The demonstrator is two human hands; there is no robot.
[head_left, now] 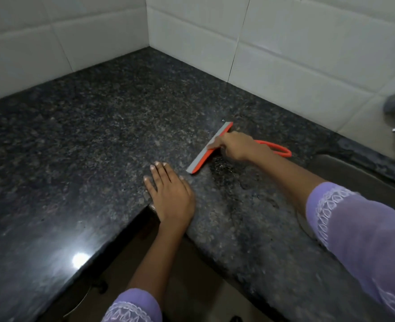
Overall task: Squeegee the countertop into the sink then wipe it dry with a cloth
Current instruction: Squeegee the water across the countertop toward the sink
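My right hand (234,146) was curled round the handle of the orange squeegee (209,148), its grey blade down on the dark granite table (99,126), toward the back edge and near the sink (359,175) at the right. My left hand (171,194) lay flat, fingers straight, at the table's inner front corner. Beside the blade the stone looked wet, I think.

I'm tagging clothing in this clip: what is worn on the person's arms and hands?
Both arms wear light purple sheer sleeves with white lace-patterned cuffs, ending short of the wrists. The left hand and right hand are bare: no gloves, rings or bangles visible.
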